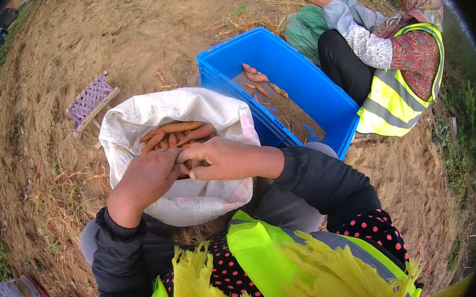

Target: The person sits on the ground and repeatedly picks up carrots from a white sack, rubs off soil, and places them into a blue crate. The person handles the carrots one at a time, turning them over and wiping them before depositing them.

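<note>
Containing orange roots [198,133], the open white sack [120,127] sits at your 12 o'clock. At the sack's 2 o'clock, the blue crate [303,79] contains soil [292,120] and several roots. Your curled fingers hide the nearest roots; you cannot tell whether they grip any. Your left hand [150,177] and right hand [224,157] meet inside the sack's mouth, with visible roots at their 12 o'clock.

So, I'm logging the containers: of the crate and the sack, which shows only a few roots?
The blue crate, right of the white sack: a few reddish roots lie inside it, while the sack shows a whole heap.
</note>
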A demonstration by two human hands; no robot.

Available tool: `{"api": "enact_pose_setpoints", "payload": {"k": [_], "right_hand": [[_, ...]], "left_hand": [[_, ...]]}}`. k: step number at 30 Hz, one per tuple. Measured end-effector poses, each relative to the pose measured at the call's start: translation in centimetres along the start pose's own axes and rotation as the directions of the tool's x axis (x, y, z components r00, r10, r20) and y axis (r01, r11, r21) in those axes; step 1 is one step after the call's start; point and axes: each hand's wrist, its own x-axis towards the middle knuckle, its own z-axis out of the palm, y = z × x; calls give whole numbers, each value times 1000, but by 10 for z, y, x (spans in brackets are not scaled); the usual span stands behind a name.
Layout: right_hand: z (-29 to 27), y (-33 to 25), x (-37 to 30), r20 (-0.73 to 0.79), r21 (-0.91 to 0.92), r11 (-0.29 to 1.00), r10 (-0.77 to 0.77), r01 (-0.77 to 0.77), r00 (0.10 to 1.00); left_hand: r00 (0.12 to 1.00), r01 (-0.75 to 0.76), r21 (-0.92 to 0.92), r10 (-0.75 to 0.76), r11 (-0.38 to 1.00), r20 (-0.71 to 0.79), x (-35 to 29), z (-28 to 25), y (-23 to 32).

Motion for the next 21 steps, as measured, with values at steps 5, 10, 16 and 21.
{"api": "enact_pose_setpoints", "payload": {"k": [5, 10, 16, 21], "right_hand": [[-2, -2, -1, 51, -34, 999, 41, -39, 998], [-1, 3, -1, 67, -41, 998, 59, -56, 996], [3, 7, 0, -29, 15, 999, -41, 41, 999], [3, 7, 0, -35, 16, 999, -31, 32, 999]], "left_hand": [[998, -48, 8, 48, 999, -43, -1, 1, -1], [995, -85, 25, 86, 996, -58, 0, 2, -3], [995, -76, 14, 77, 997, -57, 0, 2, -3], [997, -58, 4, 58, 998, -44, -1, 2, -2]]}}
